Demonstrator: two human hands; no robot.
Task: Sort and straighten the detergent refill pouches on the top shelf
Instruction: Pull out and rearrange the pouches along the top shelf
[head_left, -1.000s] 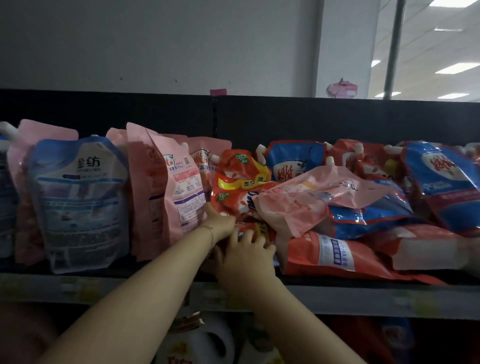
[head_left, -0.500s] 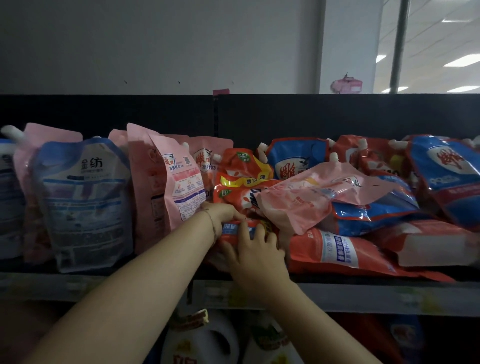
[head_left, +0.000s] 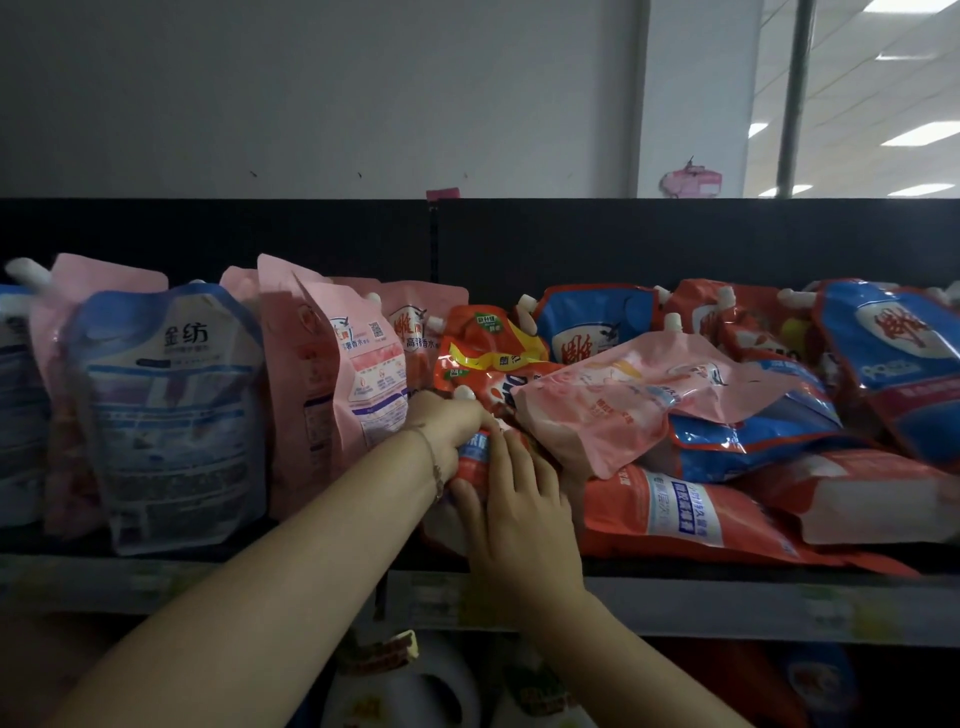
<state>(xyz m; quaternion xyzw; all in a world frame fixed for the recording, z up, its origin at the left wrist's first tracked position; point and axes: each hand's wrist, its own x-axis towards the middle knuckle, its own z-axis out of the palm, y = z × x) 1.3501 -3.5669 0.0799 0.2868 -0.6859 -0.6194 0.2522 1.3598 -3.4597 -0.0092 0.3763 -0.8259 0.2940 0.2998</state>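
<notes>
Both my hands meet at the middle of the top shelf (head_left: 727, 597). My left hand (head_left: 447, 421) grips the top of a small orange-red refill pouch (head_left: 475, 460) with a blue label. My right hand (head_left: 511, 504) holds the same pouch from the front and below. Upright pink pouches (head_left: 332, 374) stand just left of it. To the right, a pink pouch (head_left: 623, 400) lies flat across a jumbled heap of red and blue pouches (head_left: 727, 509). An orange pouch with a yellow band (head_left: 488, 353) sits behind my hands.
A blue-and-white pouch (head_left: 171, 415) stands upright at the left beside more pink ones. A black back panel (head_left: 571, 244) closes the shelf's rear. White jugs (head_left: 415, 691) sit on the lower shelf beneath my arms.
The small orange-red pouch has come up out of the heap between my hands. My right hand has slid higher along its front, and my left hand has closed over its top.
</notes>
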